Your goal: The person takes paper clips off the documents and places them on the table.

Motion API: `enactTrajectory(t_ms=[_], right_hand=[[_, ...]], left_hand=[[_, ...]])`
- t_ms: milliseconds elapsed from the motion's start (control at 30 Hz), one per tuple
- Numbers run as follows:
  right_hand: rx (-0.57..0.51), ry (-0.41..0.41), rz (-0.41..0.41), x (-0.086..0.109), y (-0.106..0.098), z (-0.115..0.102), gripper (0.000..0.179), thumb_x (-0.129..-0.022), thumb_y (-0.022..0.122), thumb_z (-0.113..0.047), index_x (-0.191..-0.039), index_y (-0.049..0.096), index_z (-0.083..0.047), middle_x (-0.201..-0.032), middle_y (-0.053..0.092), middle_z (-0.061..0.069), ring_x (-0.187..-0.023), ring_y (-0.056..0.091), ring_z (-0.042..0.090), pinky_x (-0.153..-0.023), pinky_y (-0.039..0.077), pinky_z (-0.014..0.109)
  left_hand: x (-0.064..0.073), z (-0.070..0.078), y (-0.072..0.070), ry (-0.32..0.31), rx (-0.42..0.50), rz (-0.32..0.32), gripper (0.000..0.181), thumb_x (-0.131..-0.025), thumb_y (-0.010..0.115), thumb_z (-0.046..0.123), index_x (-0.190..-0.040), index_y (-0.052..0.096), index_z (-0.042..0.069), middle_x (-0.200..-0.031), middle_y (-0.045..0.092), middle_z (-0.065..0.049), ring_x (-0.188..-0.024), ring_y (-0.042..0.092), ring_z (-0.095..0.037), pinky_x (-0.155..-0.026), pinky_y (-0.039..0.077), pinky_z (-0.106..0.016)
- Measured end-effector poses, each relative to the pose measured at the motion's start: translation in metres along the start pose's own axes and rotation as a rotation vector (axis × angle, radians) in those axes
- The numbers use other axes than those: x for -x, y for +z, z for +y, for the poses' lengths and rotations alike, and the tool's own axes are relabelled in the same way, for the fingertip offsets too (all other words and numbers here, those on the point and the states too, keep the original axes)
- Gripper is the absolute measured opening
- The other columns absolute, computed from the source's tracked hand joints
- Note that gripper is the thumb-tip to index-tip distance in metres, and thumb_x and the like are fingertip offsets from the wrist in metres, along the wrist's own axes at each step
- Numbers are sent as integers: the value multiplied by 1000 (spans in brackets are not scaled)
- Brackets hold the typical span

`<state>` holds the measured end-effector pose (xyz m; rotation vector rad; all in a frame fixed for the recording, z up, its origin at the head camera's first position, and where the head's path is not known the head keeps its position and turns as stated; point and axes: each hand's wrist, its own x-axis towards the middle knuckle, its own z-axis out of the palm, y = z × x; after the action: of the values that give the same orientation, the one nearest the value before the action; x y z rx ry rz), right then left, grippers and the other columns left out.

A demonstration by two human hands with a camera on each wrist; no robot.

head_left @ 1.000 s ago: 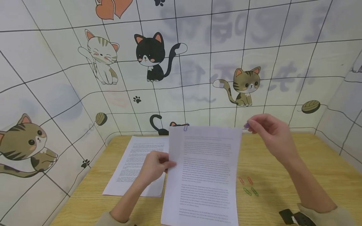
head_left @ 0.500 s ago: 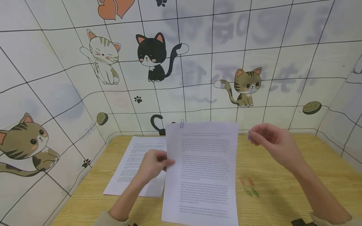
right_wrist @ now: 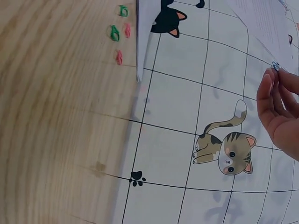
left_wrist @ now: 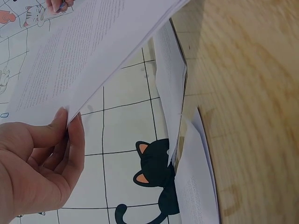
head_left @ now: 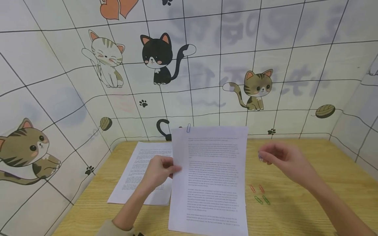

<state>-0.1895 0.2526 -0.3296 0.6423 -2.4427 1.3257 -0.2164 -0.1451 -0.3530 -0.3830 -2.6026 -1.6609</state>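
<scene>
Printed sheets [head_left: 211, 183] stand upright in front of me, their left edge pinched between the thumb and fingers of my left hand [head_left: 157, 170]. The left wrist view shows the thumb [left_wrist: 56, 120] on one face and the fingers behind. A bluish-purple paper clip [head_left: 188, 128] sits on the top edge near the left corner. To the right of the sheets, my right hand [head_left: 286, 162] pinches another small bluish paper clip [head_left: 260, 156] at its fingertips, apart from the paper. In the right wrist view this clip [right_wrist: 275, 66] shows partly between thumb and finger.
A second stack of printed paper [head_left: 138, 167] lies flat on the wooden table [head_left: 330, 190] at the left, partly behind my left hand. Two red paper clips [head_left: 261, 188] and two green ones [head_left: 266, 200] lie right of the held sheets. A cat-patterned wall covering [head_left: 206, 105] rises behind.
My right hand has come down and slightly right with its clip, away from the top right corner of the sheets. The held sheets have shifted a little up and left.
</scene>
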Motion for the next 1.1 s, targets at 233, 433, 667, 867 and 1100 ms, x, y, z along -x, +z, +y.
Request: enactTrajectory(t_ms=[233, 433, 667, 867, 1100], right_hand=[[-26, 0, -79, 6, 7, 11, 5, -96, 68, -5, -101, 67, -4, -86, 68, 5, -74, 65, 16, -67, 55, 24], [-55, 9, -174, 12, 9, 19, 4, -95, 69, -4, -98, 66, -4, -83, 67, 4, -72, 63, 16, -64, 54, 26], [-40, 8, -283, 18, 8, 26, 5, -95, 69, -6, -95, 66, -10, -81, 68, 4, -71, 64, 14, -62, 54, 28], [-38, 43, -393, 24, 12, 34, 5, -98, 66, -8, -95, 64, -12, -81, 68, 3, -70, 63, 17, -60, 55, 29], [-99, 43, -471, 29, 21, 44, 4, -97, 65, -4, -95, 63, -6, -80, 66, 1, -68, 61, 13, -58, 53, 29]], left_hand=[[0, 0, 0, -8, -19, 2, 7, -85, 77, 0, -92, 78, -1, -78, 73, -9, -62, 68, -20, -63, 53, -29], [0, 1, 0, -13, -27, 3, 6, -85, 77, 0, -91, 78, -1, -77, 73, -8, -62, 68, -20, -64, 51, -29], [1, 1, 0, -20, -18, 7, 7, -85, 77, 0, -92, 78, -1, -78, 74, -9, -62, 68, -20, -66, 52, -29], [0, 0, 0, -30, -33, 9, 6, -86, 77, 0, -91, 78, 0, -77, 73, -8, -62, 68, -20, -66, 50, -30], [-1, -2, 0, -27, -16, -2, 6, -85, 77, 0, -91, 78, 0, -78, 73, -9, -62, 68, -20, -64, 51, -29]])
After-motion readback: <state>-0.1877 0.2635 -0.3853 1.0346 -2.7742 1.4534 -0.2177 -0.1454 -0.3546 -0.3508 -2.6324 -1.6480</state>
